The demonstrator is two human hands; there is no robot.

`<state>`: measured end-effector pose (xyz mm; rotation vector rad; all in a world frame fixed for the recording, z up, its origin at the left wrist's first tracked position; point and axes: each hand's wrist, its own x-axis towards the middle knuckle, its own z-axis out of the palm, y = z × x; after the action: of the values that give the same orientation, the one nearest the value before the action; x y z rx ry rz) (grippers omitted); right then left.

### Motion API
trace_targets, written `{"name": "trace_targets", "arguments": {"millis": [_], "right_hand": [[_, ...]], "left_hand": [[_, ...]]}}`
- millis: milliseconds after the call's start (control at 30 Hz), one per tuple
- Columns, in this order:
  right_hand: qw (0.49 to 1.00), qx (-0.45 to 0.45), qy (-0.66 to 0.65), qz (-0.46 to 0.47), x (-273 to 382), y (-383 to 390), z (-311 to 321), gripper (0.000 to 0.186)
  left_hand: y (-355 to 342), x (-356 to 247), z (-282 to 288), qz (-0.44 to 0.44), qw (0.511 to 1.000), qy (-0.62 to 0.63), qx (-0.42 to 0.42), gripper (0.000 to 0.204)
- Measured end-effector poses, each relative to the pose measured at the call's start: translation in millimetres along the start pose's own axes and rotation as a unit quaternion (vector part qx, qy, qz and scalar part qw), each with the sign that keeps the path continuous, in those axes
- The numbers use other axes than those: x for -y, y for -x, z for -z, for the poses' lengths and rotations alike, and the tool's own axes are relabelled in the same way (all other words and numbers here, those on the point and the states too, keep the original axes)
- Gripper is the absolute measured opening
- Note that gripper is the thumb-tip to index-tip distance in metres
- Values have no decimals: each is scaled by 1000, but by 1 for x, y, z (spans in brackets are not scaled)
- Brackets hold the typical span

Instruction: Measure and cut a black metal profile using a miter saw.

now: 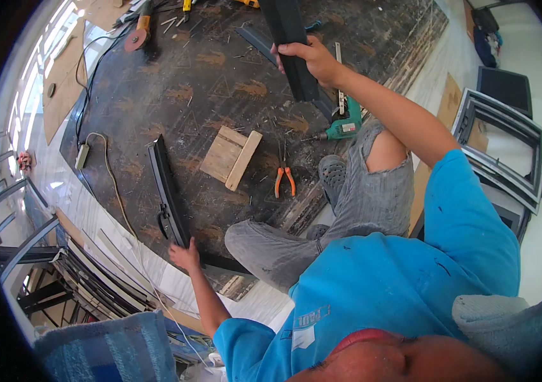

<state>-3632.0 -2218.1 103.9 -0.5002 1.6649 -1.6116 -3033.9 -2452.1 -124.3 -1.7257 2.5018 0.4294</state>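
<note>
At the top, my right hand [312, 60] is closed around a long black metal profile [287, 38], holding it raised and slanting above the work board. Lower left, my left hand [185, 256] rests at the near end of a second black profile [168, 184], thumb and fingers apart. That profile lies on the board and carries a black handle [162, 223]. Between the two profiles is a small wooden block piece [223, 159] with a strip across it. Pliers [285, 181] with orange grips lie beside it. A green power drill [345, 124] sits by my knee, below my right forearm.
The dark, scuffed board [156, 102] has scraps scattered over it. An angle grinder [137, 38] lies at the far left, near cables and a power strip [82, 156]. Grey window frames [500, 149] lean at the right. Stacked profiles [86, 283] lie lower left.
</note>
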Motion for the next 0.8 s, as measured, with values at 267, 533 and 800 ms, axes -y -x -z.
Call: {"name": "trace_targets", "arguments": {"millis": [267, 533, 800], "right_hand": [[951, -40, 306, 31, -10, 19, -66, 91], [890, 224, 328, 225, -46, -13, -21, 83], [789, -101, 572, -199, -240, -4, 114, 57]], "left_hand": [[2, -378, 135, -223, 768, 580, 156, 74], [-36, -413, 146, -41, 754, 655, -18, 39], [98, -196, 169, 2, 836, 549, 13, 37]]}}
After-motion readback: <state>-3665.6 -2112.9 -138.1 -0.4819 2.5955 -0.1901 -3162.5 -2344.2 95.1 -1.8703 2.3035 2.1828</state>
